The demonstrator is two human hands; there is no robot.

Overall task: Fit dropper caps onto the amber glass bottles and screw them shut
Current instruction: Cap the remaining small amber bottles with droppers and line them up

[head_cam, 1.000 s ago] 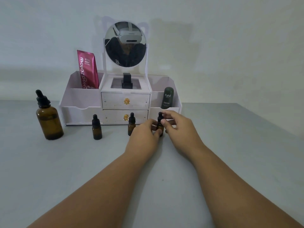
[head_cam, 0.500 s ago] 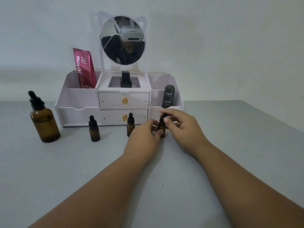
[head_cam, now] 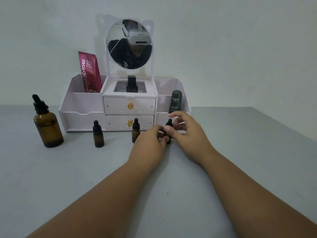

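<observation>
A small amber bottle stands on the grey table in front of the organizer. My left hand is closed round its body from the left. Its black dropper cap sticks up between my hands. My right hand has its thumb against the cap's collar and its fingers curved behind, with the index finger lifted above the bulb. Two more small capped amber bottles stand to the left. A large capped amber bottle is at the far left.
A white drawer organizer with a round mirror stands against the wall just behind the bottles. It holds a red sachet, a black item and a dark green tube. The table's right edge slants away.
My right index finger has lifted off the cap's bulb and the fingers have spread. The left hand keeps its hold. The camera has shifted slightly.
</observation>
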